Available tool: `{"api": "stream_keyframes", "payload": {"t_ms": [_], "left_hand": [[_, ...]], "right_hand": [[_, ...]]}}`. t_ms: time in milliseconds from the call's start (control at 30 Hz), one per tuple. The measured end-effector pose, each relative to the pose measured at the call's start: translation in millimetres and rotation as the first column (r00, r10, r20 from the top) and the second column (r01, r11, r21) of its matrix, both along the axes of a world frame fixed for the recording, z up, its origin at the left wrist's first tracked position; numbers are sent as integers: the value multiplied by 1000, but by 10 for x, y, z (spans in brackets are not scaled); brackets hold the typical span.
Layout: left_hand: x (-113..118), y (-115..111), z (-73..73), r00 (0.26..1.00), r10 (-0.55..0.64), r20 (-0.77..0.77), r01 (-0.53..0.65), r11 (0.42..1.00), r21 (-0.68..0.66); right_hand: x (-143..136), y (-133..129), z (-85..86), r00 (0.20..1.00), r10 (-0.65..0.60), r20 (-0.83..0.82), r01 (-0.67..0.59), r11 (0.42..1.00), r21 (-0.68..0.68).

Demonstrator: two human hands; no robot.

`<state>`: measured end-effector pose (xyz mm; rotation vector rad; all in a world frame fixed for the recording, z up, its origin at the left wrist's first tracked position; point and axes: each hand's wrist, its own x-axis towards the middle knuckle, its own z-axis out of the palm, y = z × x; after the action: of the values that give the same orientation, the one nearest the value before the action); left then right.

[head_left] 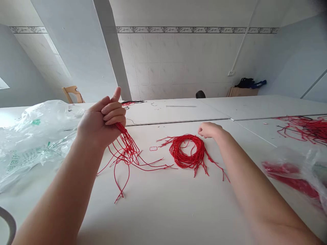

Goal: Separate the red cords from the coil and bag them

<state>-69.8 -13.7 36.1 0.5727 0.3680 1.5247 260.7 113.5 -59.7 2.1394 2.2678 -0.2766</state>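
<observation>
Crumpled plastic bags (pixel 33 136) crowd the tabletop just outside my left hand (pixel 102 122); more red cord (pixel 304 127) lies beyond my right. My left hand grips a bundle of red strings (pixel 126 151), their ends trailing down toward me. My right hand (pixel 209 130), loosely curled, pinches the far edge of the coiled red strings (pixel 187 151) lying flat between both hands.

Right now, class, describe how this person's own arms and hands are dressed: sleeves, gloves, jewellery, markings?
Both arms are bare from the frame edge to the wrist, with no sleeves in view. The left hand and the right hand wear no gloves. No watch, bracelet or ring shows, and there are no visible markings or tattoos.
</observation>
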Motion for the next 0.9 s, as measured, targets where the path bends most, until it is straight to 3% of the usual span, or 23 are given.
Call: {"api": "stream_keyframes", "payload": {"t_ms": [133,333,500,633,900], "left_hand": [[-9,25,-6,1000,-19,23,20,999,-30],[-5,48,-7,991,-70,114,80,994,-80],[12,39,-2,996,-47,80,55,994,-97],[38,25,-15,1000,-23,-14,22,999,-47],[30,6,15,998,5,-64,-6,1000,-16]], "right_hand": [[53,122,-156,994,-111,22,112,990,-90],[82,200,-331,993,-118,18,119,980,-159],[89,226,-397,993,-118,14,119,981,-155],[75,208,-334,992,-127,12,127,984,-123],[112,89,-20,991,-111,-72,110,994,-28]]}}
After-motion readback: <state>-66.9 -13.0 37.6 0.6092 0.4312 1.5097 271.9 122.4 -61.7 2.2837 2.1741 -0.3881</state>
